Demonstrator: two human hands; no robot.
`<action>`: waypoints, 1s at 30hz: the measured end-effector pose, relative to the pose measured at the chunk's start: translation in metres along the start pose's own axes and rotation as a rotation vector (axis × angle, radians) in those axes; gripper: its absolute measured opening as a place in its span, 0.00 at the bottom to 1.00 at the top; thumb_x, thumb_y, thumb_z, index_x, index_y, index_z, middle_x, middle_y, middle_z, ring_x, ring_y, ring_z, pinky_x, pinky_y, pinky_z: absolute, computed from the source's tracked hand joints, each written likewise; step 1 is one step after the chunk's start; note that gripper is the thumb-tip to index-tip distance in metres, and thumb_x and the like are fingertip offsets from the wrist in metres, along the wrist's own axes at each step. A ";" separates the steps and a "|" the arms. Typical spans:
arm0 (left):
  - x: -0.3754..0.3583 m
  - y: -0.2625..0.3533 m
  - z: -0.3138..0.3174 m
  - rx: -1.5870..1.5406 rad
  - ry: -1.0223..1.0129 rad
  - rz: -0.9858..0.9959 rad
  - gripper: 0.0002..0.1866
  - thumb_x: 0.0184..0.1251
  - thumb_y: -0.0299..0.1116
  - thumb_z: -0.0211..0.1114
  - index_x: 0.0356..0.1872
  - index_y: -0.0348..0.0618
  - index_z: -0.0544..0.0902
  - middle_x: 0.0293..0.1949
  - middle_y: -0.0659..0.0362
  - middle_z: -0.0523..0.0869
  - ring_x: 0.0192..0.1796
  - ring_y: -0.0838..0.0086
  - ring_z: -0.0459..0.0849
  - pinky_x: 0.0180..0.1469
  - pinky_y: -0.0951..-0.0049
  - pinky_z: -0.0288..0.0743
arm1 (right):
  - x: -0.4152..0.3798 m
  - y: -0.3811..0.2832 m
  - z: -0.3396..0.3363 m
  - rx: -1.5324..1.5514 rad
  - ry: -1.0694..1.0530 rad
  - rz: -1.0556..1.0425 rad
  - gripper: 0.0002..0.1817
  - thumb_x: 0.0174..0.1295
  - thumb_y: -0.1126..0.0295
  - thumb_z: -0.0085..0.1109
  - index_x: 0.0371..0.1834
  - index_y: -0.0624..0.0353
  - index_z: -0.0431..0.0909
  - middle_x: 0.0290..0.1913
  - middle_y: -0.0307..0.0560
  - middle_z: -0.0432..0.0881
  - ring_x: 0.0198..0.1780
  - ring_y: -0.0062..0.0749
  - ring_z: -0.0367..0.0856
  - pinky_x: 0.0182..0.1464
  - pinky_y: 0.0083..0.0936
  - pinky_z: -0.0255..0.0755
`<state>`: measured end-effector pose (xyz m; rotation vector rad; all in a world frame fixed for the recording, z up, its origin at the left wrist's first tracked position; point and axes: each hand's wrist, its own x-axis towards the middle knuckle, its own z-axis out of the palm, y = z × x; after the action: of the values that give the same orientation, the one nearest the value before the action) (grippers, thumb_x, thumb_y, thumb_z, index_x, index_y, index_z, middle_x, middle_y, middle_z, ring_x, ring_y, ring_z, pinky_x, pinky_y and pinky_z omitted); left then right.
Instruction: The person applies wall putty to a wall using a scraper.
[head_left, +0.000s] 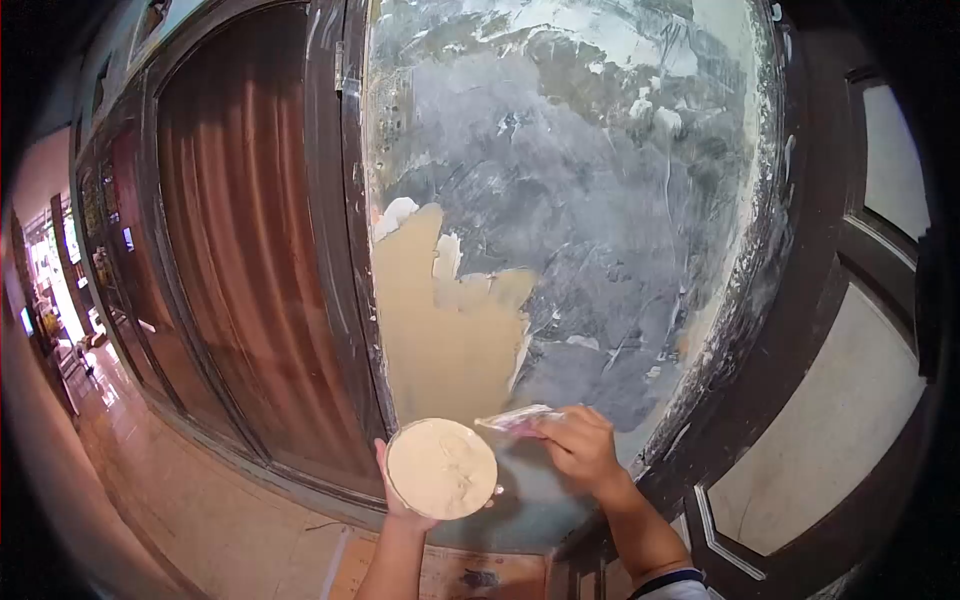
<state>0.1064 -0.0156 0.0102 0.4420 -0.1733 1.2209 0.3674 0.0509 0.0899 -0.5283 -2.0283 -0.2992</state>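
Observation:
My left hand (407,512) holds up a round container (440,468) of cream-coloured paste from below, its fingers showing at the rim on both sides. A flat scraper (515,420) smeared with pale paste is gripped in my right hand (583,447), just right of the container. Behind both hands stands a patchy grey wall panel (590,220). Smooth beige paste (440,340) covers its lower left part, with a ragged upper and right edge and a few white blobs.
Left of the panel is a dark-framed glass door (335,200) with a reddish-brown curtain (235,220) behind it. A dark frame with pale panels (830,420) stands on the right. Below lies a tiled floor (240,530), and a bright opening shows at the far left.

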 end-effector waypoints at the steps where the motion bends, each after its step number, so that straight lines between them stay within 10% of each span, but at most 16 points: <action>1: -0.004 0.002 -0.008 0.037 -0.021 -0.011 0.67 0.56 0.94 0.39 0.82 0.45 0.63 0.75 0.34 0.72 0.65 0.19 0.77 0.57 0.15 0.76 | -0.003 0.008 0.002 0.001 -0.001 0.000 0.11 0.53 0.75 0.74 0.40 0.53 0.90 0.36 0.41 0.90 0.41 0.41 0.88 0.42 0.34 0.77; 8: -0.036 0.014 -0.030 -0.012 0.100 0.114 0.65 0.57 0.93 0.40 0.81 0.45 0.65 0.73 0.33 0.74 0.63 0.17 0.78 0.55 0.14 0.76 | -0.056 0.056 0.053 0.027 -0.114 0.430 0.09 0.67 0.63 0.70 0.42 0.55 0.90 0.41 0.47 0.91 0.45 0.49 0.88 0.47 0.43 0.81; 30: -0.060 0.023 -0.039 -0.007 0.109 0.176 0.65 0.57 0.92 0.42 0.80 0.43 0.66 0.71 0.31 0.75 0.62 0.17 0.78 0.58 0.15 0.75 | -0.033 0.059 0.060 -0.001 -0.063 0.484 0.09 0.69 0.62 0.70 0.43 0.55 0.91 0.41 0.50 0.91 0.45 0.53 0.88 0.45 0.44 0.80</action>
<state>0.0604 -0.0448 -0.0407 0.3584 -0.1252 1.4130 0.3637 0.1194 0.0314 -1.0137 -1.8876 0.0100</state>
